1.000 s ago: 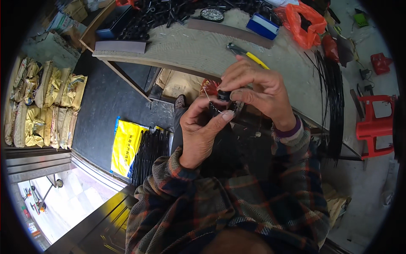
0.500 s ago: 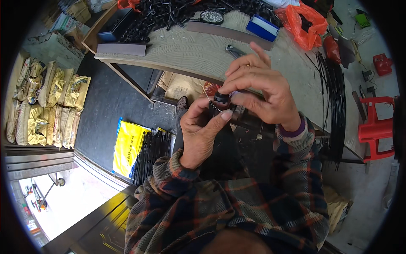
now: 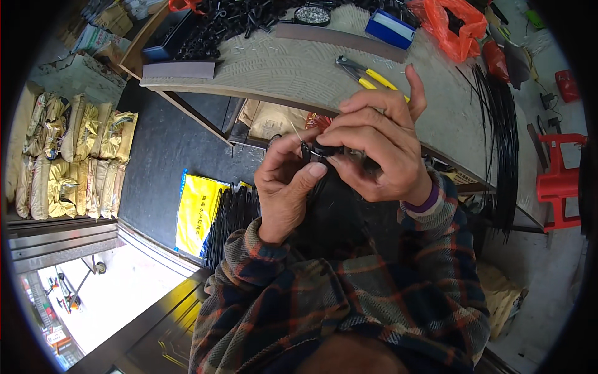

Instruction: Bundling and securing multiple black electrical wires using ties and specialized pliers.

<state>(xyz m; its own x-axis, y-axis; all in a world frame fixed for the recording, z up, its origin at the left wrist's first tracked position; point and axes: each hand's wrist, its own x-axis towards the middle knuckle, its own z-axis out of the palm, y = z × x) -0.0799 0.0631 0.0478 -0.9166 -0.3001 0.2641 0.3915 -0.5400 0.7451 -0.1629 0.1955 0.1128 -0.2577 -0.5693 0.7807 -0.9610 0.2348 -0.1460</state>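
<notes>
In front of my lap, both hands meet at a small round black plastic part [image 3: 325, 150]. My left hand [image 3: 285, 194] pinches its left side between thumb and fingers, and a thin pale wire-like piece [image 3: 295, 131] sticks up beside the forefinger. My right hand [image 3: 385, 144] closes thumb and fingertips on the part from the right, with the little finger raised. The fingertips hide much of the part. Beyond the right hand, yellow-handled pliers [image 3: 367, 75] lie on the table [image 3: 280, 78].
A heap of black parts [image 3: 227, 25] covers the table's far side, beside a blue box [image 3: 390, 29] and an orange plastic bag [image 3: 458, 28]. Long black strips [image 3: 498, 143] hang over its right. A yellow bag [image 3: 198, 209] and more strips lie left of my lap.
My right hand has come down closer to the left one, its fingers now on the black part. The part looks turned. The view has shifted slightly, showing the pliers' yellow handles.
</notes>
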